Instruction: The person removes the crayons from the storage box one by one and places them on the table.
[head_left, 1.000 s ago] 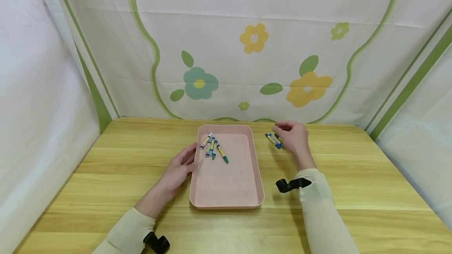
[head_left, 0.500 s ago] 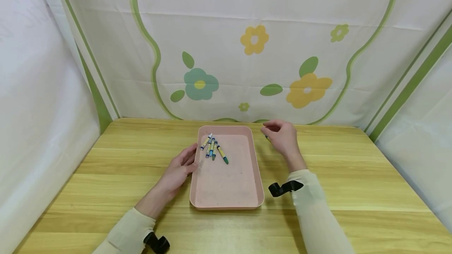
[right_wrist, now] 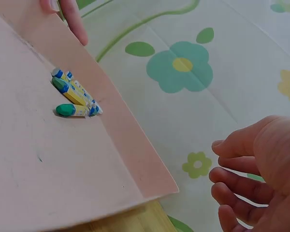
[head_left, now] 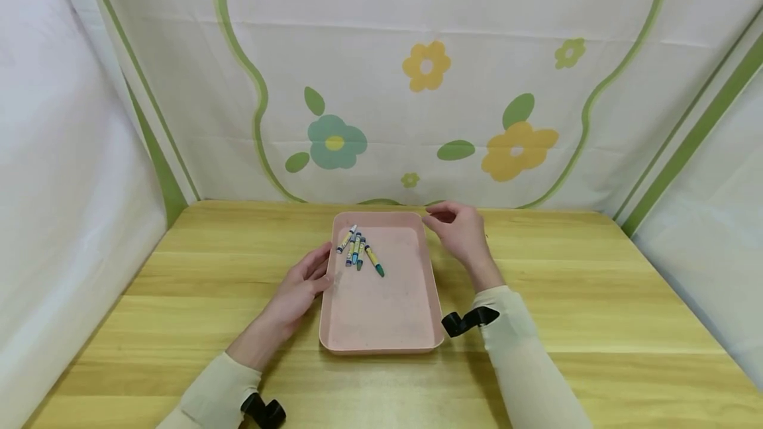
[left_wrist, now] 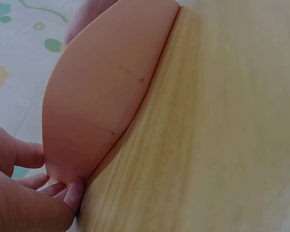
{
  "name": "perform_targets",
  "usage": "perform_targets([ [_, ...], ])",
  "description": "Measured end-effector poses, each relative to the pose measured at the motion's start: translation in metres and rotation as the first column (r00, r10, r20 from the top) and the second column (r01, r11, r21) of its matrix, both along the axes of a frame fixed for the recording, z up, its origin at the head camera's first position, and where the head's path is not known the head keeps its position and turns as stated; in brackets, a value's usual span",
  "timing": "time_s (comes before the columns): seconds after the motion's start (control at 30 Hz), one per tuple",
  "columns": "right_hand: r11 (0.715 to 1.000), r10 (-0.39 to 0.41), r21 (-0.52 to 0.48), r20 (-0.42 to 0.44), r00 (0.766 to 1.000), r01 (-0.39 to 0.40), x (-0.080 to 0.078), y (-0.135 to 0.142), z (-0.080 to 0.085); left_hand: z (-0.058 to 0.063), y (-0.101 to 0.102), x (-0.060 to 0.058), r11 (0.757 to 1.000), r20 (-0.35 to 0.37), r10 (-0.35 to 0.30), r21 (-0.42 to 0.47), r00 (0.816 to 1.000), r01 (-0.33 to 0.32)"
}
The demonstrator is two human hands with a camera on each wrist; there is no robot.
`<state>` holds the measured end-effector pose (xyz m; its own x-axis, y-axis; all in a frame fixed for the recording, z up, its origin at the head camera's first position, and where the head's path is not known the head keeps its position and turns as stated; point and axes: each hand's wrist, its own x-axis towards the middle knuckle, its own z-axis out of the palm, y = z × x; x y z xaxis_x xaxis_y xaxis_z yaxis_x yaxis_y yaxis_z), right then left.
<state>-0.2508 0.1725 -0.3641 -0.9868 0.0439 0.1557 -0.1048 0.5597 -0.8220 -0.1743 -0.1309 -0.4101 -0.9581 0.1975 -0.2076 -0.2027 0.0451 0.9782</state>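
Note:
A shallow pink tray [head_left: 381, 339] stands on the wooden table. My left hand [head_left: 301, 286] grips its left wall, thumb at the rim and fingers along the outside; the left wrist view shows these fingers [left_wrist: 75, 193] against the outer wall [left_wrist: 96, 96]. Inside the tray, near its far left, lie several crayons [head_left: 357, 251] with yellow and blue wrappers, one of them green [right_wrist: 66, 110]. Just off the tray's far right corner hovers my right hand [head_left: 461, 237], its fingers loosely bent. Nothing shows between those fingers [right_wrist: 241, 186] in the right wrist view.
A white cloth [head_left: 357, 71] with printed flowers hangs behind the table's far edge. More white cloth [head_left: 65, 151] closes off the left side, and another sheet the right. Black camera mounts [head_left: 471, 320] sit on both wrists.
My right hand has moved left toward the tray's far right corner. The crayons seen earlier on the table beneath it are now out of sight. The left hand and tray have stayed put.

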Motion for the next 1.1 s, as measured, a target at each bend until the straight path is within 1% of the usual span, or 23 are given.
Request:
perform_targets([
  [0.17, 1.0, 0.018, -0.008, -0.013, 1.0, -0.018, 0.002, -0.005, 0.001, 0.0, 0.001, -0.001, 1.0, -0.004, 0.001, 0.0, 1.0, -0.001],
  [0.4, 0.999, 0.044, -0.018, 0.005, 0.999, -0.044, 0.005, -0.013, -0.001, 0.001, 0.001, -0.002, 1.0, 0.002, -0.001, -0.008, 1.0, 0.001],
  [0.53, 0.998, 0.07, -0.011, 0.011, 0.998, -0.069, 0.005, -0.018, -0.002, 0.0, 0.0, -0.002, 1.0, 0.008, 0.004, -0.001, 1.0, -0.004],
  [0.77, 0.996, 0.089, -0.01, 0.019, 0.996, -0.089, 0.006, -0.024, -0.003, -0.002, -0.001, -0.002, 1.0, 0.008, 0.001, 0.008, 1.0, -0.001],
  [0.87, 0.995, 0.096, -0.001, 0.029, 0.995, -0.096, 0.005, -0.027, -0.003, -0.003, -0.001, -0.002, 1.0, 0.005, -0.002, 0.01, 1.0, 0.002],
  [1.03, 0.994, 0.108, 0.003, 0.021, 0.994, -0.108, 0.003, -0.036, -0.005, -0.003, -0.001, -0.003, 1.0, 0.007, -0.002, 0.012, 1.0, 0.002],
  [1.1, 0.993, 0.116, -0.008, 0.03, 0.993, -0.116, 0.003, -0.04, -0.004, -0.003, -0.001, -0.003, 1.0, 0.006, -0.002, 0.012, 1.0, 0.002],
])
